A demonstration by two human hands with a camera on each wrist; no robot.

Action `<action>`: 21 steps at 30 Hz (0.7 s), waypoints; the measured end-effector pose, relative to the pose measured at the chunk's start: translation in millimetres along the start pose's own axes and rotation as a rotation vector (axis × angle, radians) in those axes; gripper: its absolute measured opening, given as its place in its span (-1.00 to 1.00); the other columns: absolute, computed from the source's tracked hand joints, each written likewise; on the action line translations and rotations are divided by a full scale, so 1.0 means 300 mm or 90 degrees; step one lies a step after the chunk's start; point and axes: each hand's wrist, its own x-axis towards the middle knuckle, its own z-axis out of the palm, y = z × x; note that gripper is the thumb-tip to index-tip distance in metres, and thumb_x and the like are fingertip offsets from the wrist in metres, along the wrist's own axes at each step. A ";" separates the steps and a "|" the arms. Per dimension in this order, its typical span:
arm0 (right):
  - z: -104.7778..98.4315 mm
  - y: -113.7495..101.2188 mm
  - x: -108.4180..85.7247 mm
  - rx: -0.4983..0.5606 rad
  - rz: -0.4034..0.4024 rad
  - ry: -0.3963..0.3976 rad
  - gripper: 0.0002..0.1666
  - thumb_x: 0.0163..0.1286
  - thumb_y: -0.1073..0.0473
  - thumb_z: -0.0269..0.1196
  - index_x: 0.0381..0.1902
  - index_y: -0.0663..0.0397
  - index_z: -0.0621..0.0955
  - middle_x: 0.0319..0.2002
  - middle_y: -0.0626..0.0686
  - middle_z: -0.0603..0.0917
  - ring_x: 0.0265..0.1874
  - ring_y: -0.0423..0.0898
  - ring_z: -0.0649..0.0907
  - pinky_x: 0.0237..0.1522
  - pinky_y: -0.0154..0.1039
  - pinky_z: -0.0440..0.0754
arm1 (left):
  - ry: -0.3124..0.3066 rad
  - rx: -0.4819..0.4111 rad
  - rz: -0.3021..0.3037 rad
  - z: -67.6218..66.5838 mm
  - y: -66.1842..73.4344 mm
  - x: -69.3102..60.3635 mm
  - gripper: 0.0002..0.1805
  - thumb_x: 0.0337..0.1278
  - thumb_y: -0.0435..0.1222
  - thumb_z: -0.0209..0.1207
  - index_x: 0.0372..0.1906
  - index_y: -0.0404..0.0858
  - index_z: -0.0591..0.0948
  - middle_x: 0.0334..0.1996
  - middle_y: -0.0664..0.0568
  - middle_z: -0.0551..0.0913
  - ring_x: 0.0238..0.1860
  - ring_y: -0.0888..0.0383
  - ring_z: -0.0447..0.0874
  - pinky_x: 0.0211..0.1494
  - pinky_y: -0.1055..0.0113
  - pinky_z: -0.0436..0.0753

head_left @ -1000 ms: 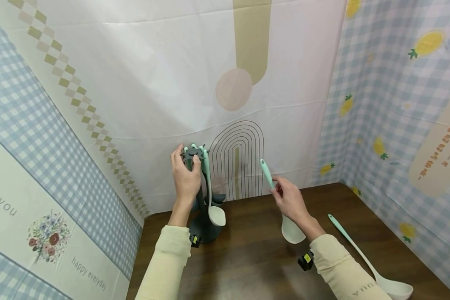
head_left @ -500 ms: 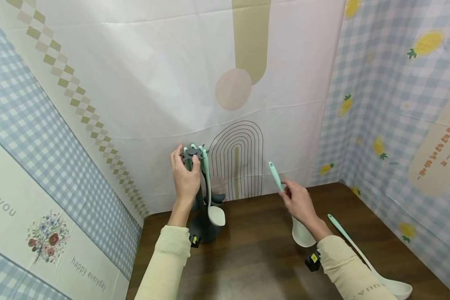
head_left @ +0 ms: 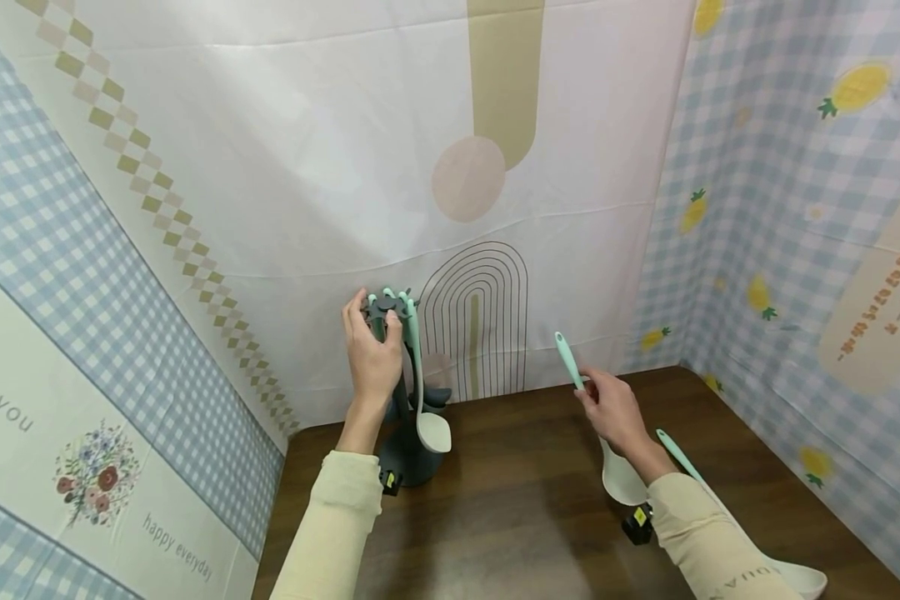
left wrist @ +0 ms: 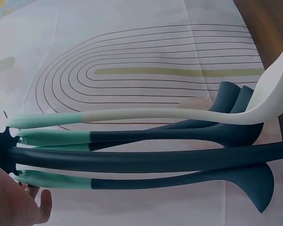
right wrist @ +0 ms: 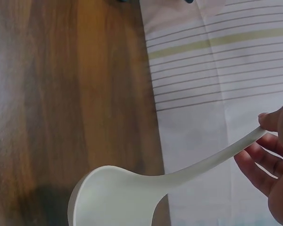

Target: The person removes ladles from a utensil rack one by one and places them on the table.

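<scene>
At the upper left of the table, my left hand [head_left: 372, 354] grips the top of a dark utensil rack [head_left: 412, 457], thumb on one side and fingers on the other. A white ladle [left wrist: 266, 89] with a mint handle hangs from that rack. Dark utensils [left wrist: 179, 182] with mint handle ends hang there too. My right hand [head_left: 615, 408] pinches another white ladle [right wrist: 115, 197] partway along its handle. Its mint handle end [head_left: 566, 357] points up, and its bowl slants down above the table. The wrist camera hides part of that bowl in the head view.
A longer white ladle [head_left: 791, 575] with a mint handle lies on the brown wooden table [head_left: 487, 517] at the right, partly behind my right forearm. Patterned cloth walls [head_left: 322, 167] stand at the back and both sides.
My right hand has moved right and slightly toward me, carrying the ladle away from the rack. The left hand keeps its grip on the rack top.
</scene>
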 end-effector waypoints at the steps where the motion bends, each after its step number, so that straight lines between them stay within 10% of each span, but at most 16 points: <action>1: 0.000 0.008 -0.003 -0.001 0.000 -0.001 -0.64 0.41 0.33 0.41 0.14 0.22 0.67 -0.38 0.02 0.65 -0.47 -0.06 0.56 -0.37 -0.06 0.52 | 0.001 -0.001 0.001 0.000 0.000 0.000 -0.32 0.58 -0.15 0.06 0.62 -0.31 0.23 0.53 -0.15 0.26 0.50 -0.10 0.34 0.42 -0.14 0.46; 21: -0.009 0.163 -0.066 -0.047 0.023 -0.051 -0.72 0.32 0.35 0.42 -0.02 0.26 0.65 -0.51 -0.05 0.49 -0.54 -0.09 0.45 -0.42 -0.09 0.43 | 0.009 0.002 0.014 0.001 0.001 0.001 -0.33 0.56 -0.15 0.08 0.60 -0.33 0.25 0.51 -0.16 0.29 0.47 -0.10 0.37 0.39 -0.14 0.49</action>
